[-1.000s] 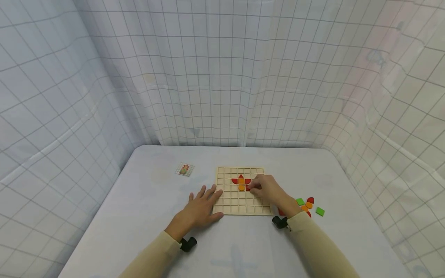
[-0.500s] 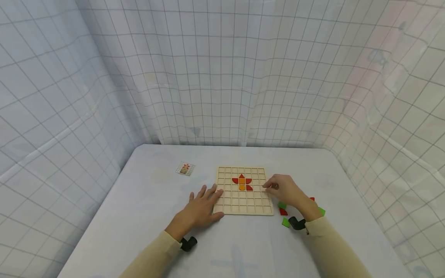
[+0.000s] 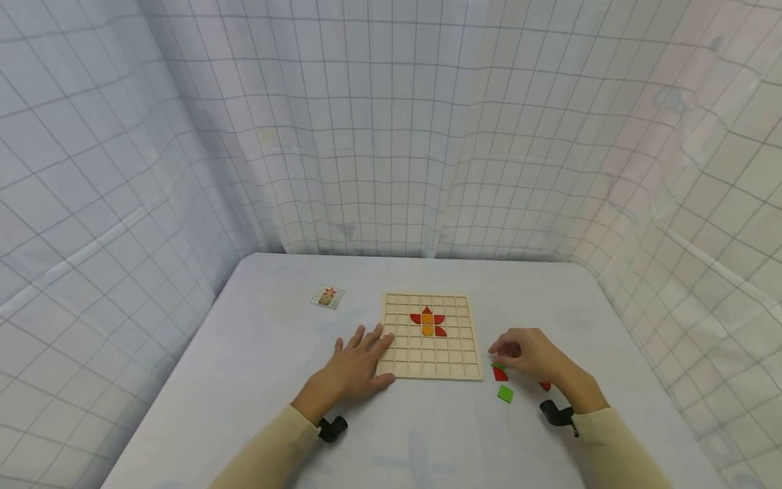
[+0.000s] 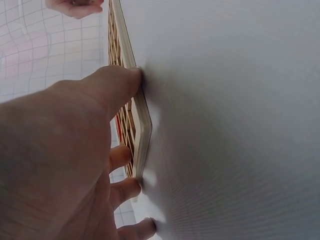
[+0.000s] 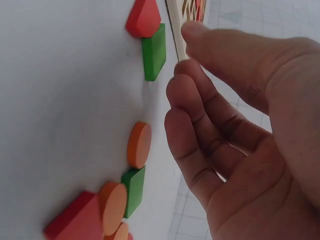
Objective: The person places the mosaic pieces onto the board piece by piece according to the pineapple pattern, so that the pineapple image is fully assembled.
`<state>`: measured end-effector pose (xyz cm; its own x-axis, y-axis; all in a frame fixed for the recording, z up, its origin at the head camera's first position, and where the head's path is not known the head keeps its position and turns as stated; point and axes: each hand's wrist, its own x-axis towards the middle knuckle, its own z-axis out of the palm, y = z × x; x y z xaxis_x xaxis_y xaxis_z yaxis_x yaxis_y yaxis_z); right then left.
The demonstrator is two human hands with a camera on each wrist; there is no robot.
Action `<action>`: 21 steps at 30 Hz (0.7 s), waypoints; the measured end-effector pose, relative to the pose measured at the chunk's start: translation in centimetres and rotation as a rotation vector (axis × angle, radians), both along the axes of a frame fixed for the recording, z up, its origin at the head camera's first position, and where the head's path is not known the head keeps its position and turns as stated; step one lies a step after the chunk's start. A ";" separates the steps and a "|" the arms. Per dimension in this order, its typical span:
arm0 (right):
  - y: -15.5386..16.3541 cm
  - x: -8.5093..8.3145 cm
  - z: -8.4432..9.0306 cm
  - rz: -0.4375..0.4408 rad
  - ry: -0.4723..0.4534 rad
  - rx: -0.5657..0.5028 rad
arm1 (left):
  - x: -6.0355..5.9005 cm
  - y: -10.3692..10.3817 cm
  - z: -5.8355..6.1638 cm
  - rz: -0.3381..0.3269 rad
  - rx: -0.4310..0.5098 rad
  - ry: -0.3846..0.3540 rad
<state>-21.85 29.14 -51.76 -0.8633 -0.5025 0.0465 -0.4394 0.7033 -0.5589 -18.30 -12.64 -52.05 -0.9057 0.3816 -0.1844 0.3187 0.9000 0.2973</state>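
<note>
My left hand [image 3: 348, 372] rests spread at the left front corner of the pale wooden grid board [image 3: 415, 370], its thumb on the front edge. On the board sit an orange square [image 3: 427, 319], an orange disc [image 3: 427, 331] and several red pieces, among them a red triangle [image 3: 427, 310]. My right hand [image 3: 537, 356] hovers just right of the board, fingers loosely bent, thumb apart, holding nothing. Beneath it in the right wrist view lie a red piece [image 5: 144, 20] touching a green square [image 5: 154, 52], and several other pieces, including an orange disc [image 5: 139, 145].
A small picture card [image 3: 328, 297] with a printed red flower lies beyond the left hand on the white table [image 3: 275, 339]. Near the board's right front corner is a loose green square [image 3: 505, 394]. Gridded white curtains [image 3: 379, 136] enclose the table's back and sides.
My right hand has left the board and moved right and nearer, over the loose pieces. A red piece it was touching stays beside the orange disc. My left hand has stayed put.
</note>
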 end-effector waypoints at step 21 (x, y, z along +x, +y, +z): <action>0.3 1.6 -0.8 0.043 -0.069 -0.017 | 0.2 -0.2 0.0 -0.009 0.025 0.008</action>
